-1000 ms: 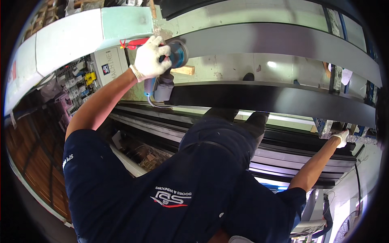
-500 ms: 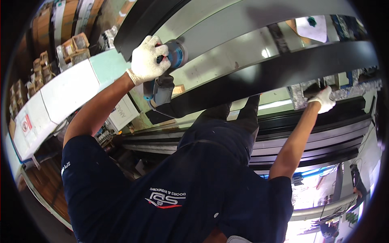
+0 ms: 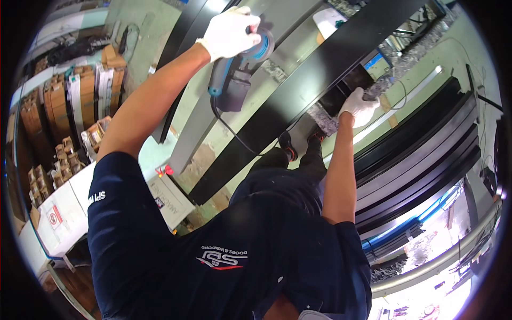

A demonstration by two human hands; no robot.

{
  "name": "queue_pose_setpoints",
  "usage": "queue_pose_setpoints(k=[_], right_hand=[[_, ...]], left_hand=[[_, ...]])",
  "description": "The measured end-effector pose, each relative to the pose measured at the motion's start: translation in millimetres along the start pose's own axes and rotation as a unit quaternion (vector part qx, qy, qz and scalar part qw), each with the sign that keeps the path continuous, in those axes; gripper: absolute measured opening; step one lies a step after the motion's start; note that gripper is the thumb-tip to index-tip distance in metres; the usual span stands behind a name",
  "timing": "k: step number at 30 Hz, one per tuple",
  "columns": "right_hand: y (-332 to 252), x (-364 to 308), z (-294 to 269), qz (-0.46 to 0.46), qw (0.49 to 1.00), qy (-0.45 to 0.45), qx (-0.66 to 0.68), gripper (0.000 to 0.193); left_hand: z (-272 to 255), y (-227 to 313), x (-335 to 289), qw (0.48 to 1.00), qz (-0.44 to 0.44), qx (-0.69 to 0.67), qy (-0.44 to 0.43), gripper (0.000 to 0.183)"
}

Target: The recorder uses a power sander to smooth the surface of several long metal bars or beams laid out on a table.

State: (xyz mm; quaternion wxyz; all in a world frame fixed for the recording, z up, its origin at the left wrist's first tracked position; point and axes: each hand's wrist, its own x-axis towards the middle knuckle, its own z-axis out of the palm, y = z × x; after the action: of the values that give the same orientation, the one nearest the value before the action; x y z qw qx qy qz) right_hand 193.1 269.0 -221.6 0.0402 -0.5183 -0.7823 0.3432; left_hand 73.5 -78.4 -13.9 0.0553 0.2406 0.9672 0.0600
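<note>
My left hand [image 3: 230,33], in a white knitted glove, is closed around the top of a blue and grey corded orbital sander [image 3: 234,80]. Its round head is over a long grey profile [image 3: 193,133]; whether the pad touches is hidden. The sander's dark cord [image 3: 234,133] trails across a long flat black profile [image 3: 290,109] lying nearer to me. My right hand [image 3: 360,106], also gloved, grips a support rail [image 3: 418,56] wrapped in speckled grey padding, just beyond the black profile's near edge.
Stacked dark and grey profiles [image 3: 421,160] lie at the right. A white box [image 3: 169,200] stands on the floor at left, with a white counter [image 3: 66,213] and cardboard cartons [image 3: 64,165] beyond. My feet [image 3: 288,145] are below the black profile.
My view has turned, so the profiles run more steeply. My left hand and the sander appear farther up; my right hand appears farther left, still at the padded rail.
</note>
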Motion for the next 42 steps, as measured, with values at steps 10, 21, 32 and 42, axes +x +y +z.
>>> queue_pose_setpoints(k=[10,21,32,42], right_hand=[[10,7,-15,-0.009,0.999,0.006,0.042,0.068],[43,-273,-104,-0.350,0.920,-0.050,0.168,0.025],[136,-687,-119,-0.533,0.650,-0.537,-0.077,0.065],[274,-826,-127,-0.454,0.553,-0.691,-0.098,0.073]], left_hand=[[-8,-11,8,0.996,-0.009,0.041,-0.082,0.023],[-1,-23,-324,0.986,-0.161,-0.020,-0.040,0.021],[25,-38,-610,0.948,-0.306,-0.091,0.006,0.037],[53,-17,-836,0.877,-0.471,-0.061,0.072,0.031]])
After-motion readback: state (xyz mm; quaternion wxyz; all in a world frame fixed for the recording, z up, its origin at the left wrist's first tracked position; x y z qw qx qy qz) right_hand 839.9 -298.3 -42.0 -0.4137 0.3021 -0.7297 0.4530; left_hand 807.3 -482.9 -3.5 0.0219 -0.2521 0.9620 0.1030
